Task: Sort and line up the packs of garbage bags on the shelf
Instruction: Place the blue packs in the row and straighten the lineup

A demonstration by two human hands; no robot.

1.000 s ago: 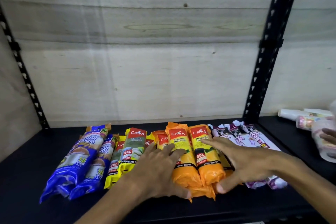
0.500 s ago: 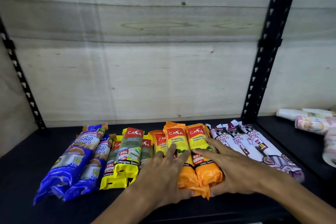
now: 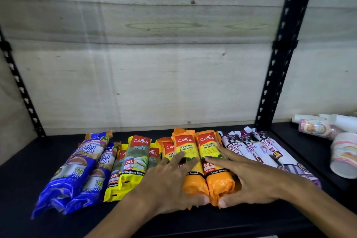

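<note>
Black shelf (image 3: pixel 23 195) before bare board: packs grouped by colour, row nearly straight. Blue packs (image 3: pixel 73 172) "Singlet Handle", 27L; yellow packs (image 3: pixel 133 164) CASA 25L "Lemongrass Scented"; orange packs (image 3: pixel 208 162) CASA "Degradable Garbage Bag", 60L; white packs (image 3: pixel 264 152) "Draw String Bag". Left hand (image 3: pixel 170 181) and right hand (image 3: pixel 253 177), spread flat, bracket the orange packs, thumbs on the near ends.

Blue packs (image 3: pixel 73 170), yellow-green packs (image 3: pixel 133 162) with red labels, orange packs (image 3: pixel 202 160) with red labels, white-purple packs (image 3: pixel 257 147), black shelf (image 3: pixel 29 170), pastel-printed white cups (image 3: pixel 342 154).
</note>
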